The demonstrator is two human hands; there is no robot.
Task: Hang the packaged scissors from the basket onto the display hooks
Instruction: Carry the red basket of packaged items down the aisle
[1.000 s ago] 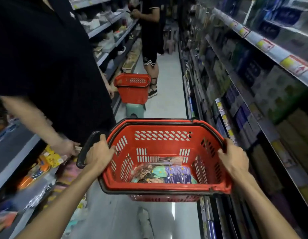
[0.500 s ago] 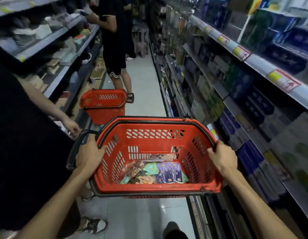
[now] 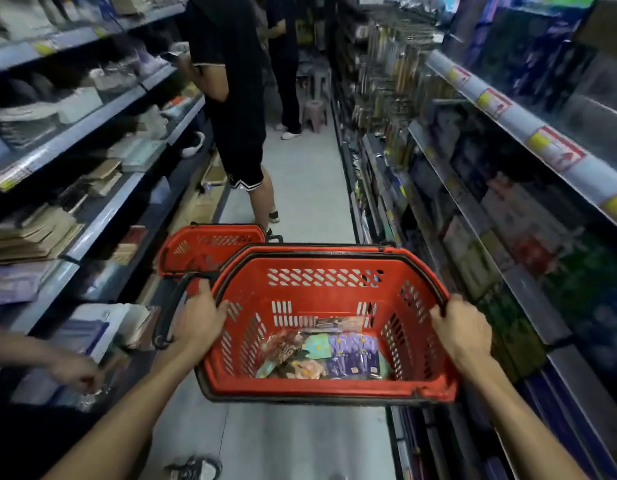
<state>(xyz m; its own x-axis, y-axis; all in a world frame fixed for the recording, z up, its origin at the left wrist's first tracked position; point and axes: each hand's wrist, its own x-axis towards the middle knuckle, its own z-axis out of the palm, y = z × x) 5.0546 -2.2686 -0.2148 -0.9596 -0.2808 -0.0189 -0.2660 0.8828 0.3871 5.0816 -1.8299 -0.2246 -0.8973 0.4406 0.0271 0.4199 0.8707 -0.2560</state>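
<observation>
A shop aisle, seen from my head camera: I carry a red basket (image 3: 321,391) level in front of me, held up above the pale floor (image 3: 300,188). My left grip (image 3: 199,320), a bare hand, is closed over the basket's left rim with the fingers curled inside the wall. Its black carrying handle (image 3: 168,317) loops down just outside that hand. My right grip (image 3: 463,330) is likewise closed over the right rim, knuckles up and fingers wrapped over the edge. The packaged scissors (image 3: 355,355) lie flat on the basket's bottom, purple cards toward the right and overlapping. Other flat packs (image 3: 289,351) in green and brown tones sit just beside them on the left. The print on all of them is too blurred to read.

A second red basket (image 3: 210,249) stands just beyond mine on the left side. A person in black shorts (image 3: 238,133) stands past it, facing the left shelves (image 3: 103,216). Another person's hand (image 3: 75,374) reaches toward those shelves at lower left. Stocked right shelves (image 3: 508,109) with yellow and red price labels line the other side. A small stool (image 3: 314,112) stands far down the aisle.
</observation>
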